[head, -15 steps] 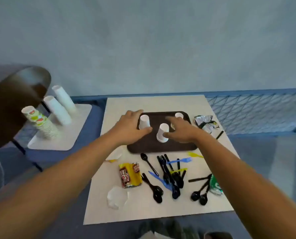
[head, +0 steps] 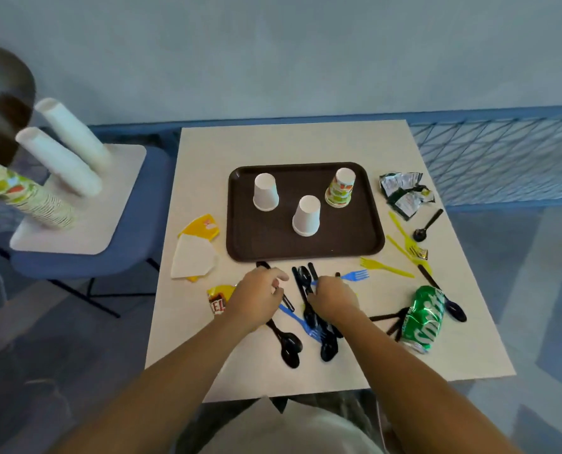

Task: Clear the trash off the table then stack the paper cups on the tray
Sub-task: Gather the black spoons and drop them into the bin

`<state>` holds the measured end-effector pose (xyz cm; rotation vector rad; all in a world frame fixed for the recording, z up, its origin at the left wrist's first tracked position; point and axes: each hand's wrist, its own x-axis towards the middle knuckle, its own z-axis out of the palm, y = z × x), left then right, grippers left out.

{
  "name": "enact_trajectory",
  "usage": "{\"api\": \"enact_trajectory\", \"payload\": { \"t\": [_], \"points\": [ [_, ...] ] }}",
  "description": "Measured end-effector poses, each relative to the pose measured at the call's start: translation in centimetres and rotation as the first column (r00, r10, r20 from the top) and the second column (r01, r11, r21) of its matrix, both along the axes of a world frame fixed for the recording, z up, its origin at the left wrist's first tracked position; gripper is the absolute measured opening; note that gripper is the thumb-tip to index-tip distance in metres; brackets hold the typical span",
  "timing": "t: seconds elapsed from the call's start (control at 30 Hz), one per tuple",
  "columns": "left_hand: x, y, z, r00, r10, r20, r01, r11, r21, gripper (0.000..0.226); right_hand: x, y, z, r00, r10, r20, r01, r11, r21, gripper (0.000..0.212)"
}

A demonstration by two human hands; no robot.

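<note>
A brown tray point(head: 240, 224) lies mid-table with three upside-down paper cups: a white cup point(head: 266, 191), another white cup point(head: 306, 216) and a patterned cup point(head: 340, 188). My left hand point(head: 260, 296) is in front of the tray, fingers curled over a black utensil point(head: 288, 303). My right hand point(head: 333, 299) presses its fingertips onto the black cutlery pile point(head: 306, 283); its grip is hidden. Trash lies around: a yellow-white wrapper point(head: 194, 257), a snack wrapper point(head: 219, 299), a crushed green can point(head: 424, 317) and torn sachets point(head: 404, 193).
Yellow forks point(head: 386, 267), a blue fork point(head: 355, 275) and black spoons point(head: 289, 347) are scattered along the near and right sides. A blue chair point(head: 135, 231) at left carries a board with tall cup stacks point(head: 60, 162). Blue mesh fencing point(head: 502, 158) runs at right.
Both hands have left the cups on the tray and drawn back to the cutlery in front of it. The cups stand free on the tray.
</note>
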<state>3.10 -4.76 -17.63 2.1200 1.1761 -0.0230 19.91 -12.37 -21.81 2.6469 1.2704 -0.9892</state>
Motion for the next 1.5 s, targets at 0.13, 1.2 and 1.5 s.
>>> {"api": "enact_trajectory", "payload": {
  "t": [0.13, 1.2, 1.5],
  "points": [
    [1.4, -0.7, -2.5, 0.994, -0.055, -0.093, 0.056, 0.998, 0.009, 0.029, -0.2, 0.3, -1.9, 1.0, 0.014, -0.001, -0.014, 0.999, -0.039, 0.019],
    [6.0, 2.0, -2.7, 0.901, -0.412, -0.136, 0.43, 0.805, 0.408, 0.011, 10.9, -3.7, 3.0, 0.312, -0.376, -0.873, 0.948, 0.19, 0.257, 0.019],
    [7.9, -0.9, -1.0, 0.898, 0.362, 0.248, -0.257, 0.891, -0.373, 0.016, 8.8, -1.1, 3.6, -0.101, -0.338, -0.936, 0.989, 0.065, -0.13, 0.018]
  ]
}}
